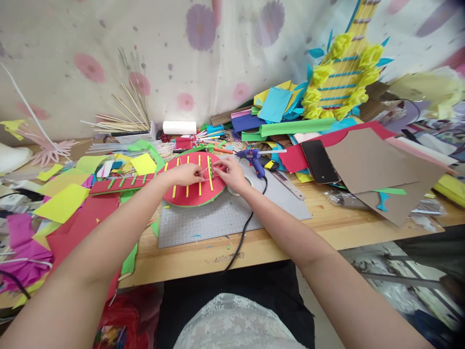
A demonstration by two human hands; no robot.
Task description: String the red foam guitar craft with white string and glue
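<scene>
A red paper guitar (pixel 194 198) lies on the table, its round body crossed by yellow strips and its neck (pixel 119 184), with green strips, pointing left. Over the body, my left hand (pixel 187 175) is closed in a pinch on a thin white string. My right hand (pixel 234 175) is at the body's right end, by a green knobbed strip (pixel 210 167). Its thumb and fingers are closed on the string beside that strip. Part of a roll of tape (pixel 236 191) shows under my right hand.
Beneath the guitar is a grey cutting mat (pixel 203 225). A blue glue gun (pixel 256 162) with its black cord, a steel ruler (pixel 288 185) and a phone (pixel 319 161) are to the right. A yellow paper guitar (pixel 337 80) stands behind; paper scraps (pixel 63 201) crowd the left.
</scene>
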